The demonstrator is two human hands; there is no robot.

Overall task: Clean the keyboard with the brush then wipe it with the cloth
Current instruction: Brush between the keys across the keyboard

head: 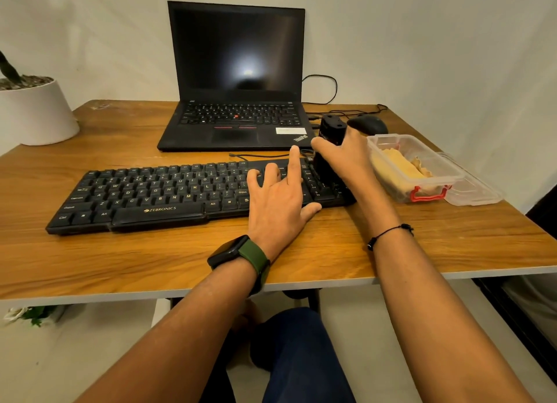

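The right hand (343, 152) curls round a black brush (330, 149) and holds it upright, its lower end down on the number-pad end of the keyboard (168, 196). The left hand (277, 197) lies spread on the keys just left of it, fingers straight and apart, index finger raised, thumb resting on the front edge. A dark watch (229, 250) on a green strap sits on the left wrist; a thin black cord bracelet (388, 232) circles the right.

The black keyboard stretches across the near middle of the counter (150, 261), a wood-grain top with a pale edge. Just right of the hands stands a clear plastic box (422, 149) with a red latch, and the yellow cloth (398, 167) lies folded inside it; the clear lid (476, 188) rests beside the box on its right. Behind the brush sits a black mouse (369, 123), with black cables (328, 86) looping toward the wall. An open black laptop (238, 80) stands behind the keyboard, screen dark. At the far left corner is a white plant pot (39, 113) topped with pebbles.

A plain pale wall (437, 47) backs the counter. Below the front edge show the person's dark blue trouser leg (304, 357) and a light floor (90, 357), with a bit of greenery on the left under the counter
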